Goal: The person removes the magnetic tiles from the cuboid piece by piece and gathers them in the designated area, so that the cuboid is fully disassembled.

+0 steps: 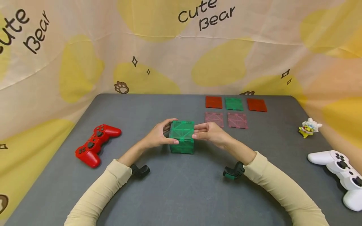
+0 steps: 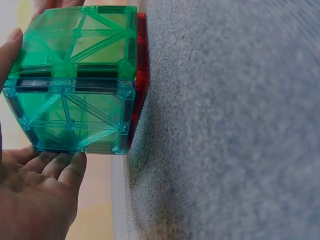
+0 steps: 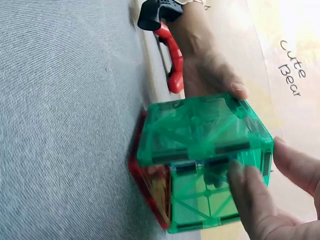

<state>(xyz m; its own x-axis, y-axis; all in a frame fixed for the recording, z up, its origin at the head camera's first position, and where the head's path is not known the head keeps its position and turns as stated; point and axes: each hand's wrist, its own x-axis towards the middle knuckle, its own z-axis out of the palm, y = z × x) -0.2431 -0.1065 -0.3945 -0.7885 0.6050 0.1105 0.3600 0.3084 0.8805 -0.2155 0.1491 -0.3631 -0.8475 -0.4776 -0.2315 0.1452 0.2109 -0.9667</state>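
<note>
A cube of translucent magnetic tiles (image 1: 182,146) sits on the table before me, with green top and front walls. In the left wrist view its left wall (image 2: 72,120) looks blue-green, and a red tile (image 2: 142,55) forms the base. My left hand (image 1: 159,134) grips the cube from the left, thumb at the front and fingers behind. My right hand (image 1: 212,135) is at the cube's right side, which has no wall. There, in the right wrist view, its extended fingers (image 3: 252,192) overlap the opening, and the thumb lies close to the top edge.
Behind the right hand lie flat tiles: red (image 1: 213,102), green (image 1: 234,104), another red (image 1: 256,105) and two pink (image 1: 214,118). A red game controller (image 1: 97,144) is at left; a white controller (image 1: 340,172) and small figurine (image 1: 309,128) are at right.
</note>
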